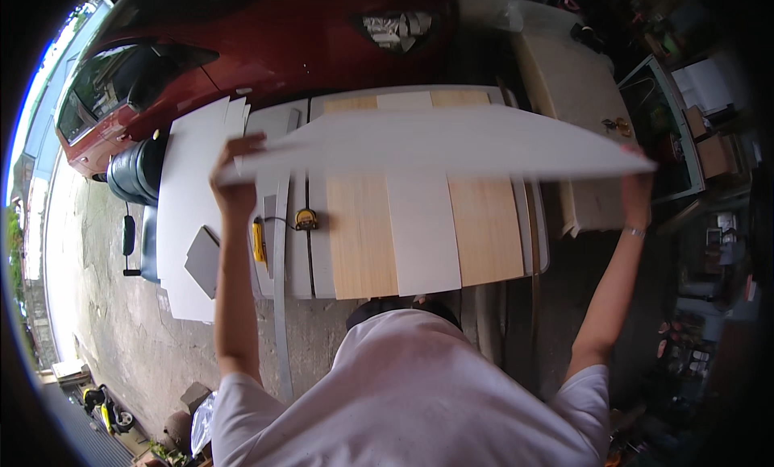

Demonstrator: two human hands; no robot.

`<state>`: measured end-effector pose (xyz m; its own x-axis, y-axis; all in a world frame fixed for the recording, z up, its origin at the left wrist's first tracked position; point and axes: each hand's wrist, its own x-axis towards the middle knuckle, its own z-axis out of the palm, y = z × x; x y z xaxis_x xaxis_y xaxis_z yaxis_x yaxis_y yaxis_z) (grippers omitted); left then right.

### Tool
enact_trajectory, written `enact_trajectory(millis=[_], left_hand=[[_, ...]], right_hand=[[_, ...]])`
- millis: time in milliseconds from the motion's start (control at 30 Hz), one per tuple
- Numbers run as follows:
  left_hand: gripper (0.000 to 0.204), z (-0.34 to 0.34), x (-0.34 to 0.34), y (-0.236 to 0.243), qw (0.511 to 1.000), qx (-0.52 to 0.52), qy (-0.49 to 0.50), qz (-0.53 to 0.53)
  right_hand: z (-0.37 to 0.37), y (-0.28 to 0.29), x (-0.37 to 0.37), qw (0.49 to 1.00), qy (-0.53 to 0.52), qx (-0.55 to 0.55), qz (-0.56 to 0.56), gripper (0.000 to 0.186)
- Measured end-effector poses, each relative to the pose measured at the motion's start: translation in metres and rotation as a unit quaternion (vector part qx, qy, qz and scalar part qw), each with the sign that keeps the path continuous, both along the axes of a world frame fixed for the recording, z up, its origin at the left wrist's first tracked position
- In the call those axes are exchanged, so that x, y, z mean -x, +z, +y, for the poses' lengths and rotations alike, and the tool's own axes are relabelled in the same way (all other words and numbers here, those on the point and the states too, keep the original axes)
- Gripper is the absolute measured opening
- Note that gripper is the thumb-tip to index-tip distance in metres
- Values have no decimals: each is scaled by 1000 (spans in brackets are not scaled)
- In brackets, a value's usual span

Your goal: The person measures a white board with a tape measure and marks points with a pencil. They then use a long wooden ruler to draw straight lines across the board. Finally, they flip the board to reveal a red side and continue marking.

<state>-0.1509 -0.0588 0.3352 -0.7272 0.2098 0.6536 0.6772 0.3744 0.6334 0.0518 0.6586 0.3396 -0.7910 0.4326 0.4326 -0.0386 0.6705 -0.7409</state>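
A long white board [451, 141], slightly blurred, is held up in the air above the work table [318, 249]. At its left end my left hand [235, 173] grips the edge, and my right hand [637, 189] has hold of the right end. Below it, a light wood-grain panel [363, 241], a white strip [423, 233] and a second wood-grain panel [488, 229] lie side by side. Left of them are a yellow tape measure [305, 219], a yellow utility knife [259, 240] and a long metal ruler [280, 290] that overhangs the table's near edge.
White sheets [189, 201] are stacked on the left, with a small grey square piece [203, 261] on top. A red car [266, 40] stands beyond the table. A large cardboard box [564, 88] is at the far right, near a glass-paned frame [665, 120]. Concrete floor [129, 306] shows at left.
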Motion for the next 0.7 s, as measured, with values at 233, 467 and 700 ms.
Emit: enact_trajectory(millis=[233, 467, 700], left_hand=[[20, 44, 73, 212, 961, -223, -69, 149], [17, 53, 105, 242, 919, -357, -139, 91], [18, 59, 172, 121, 919, -375, -81, -93]], right_hand=[[-19, 257, 55, 966, -70, 40, 246, 41], [-45, 370, 44, 976, -85, -73, 188, 42], [-88, 323, 90, 979, 91, 15, 179, 21]])
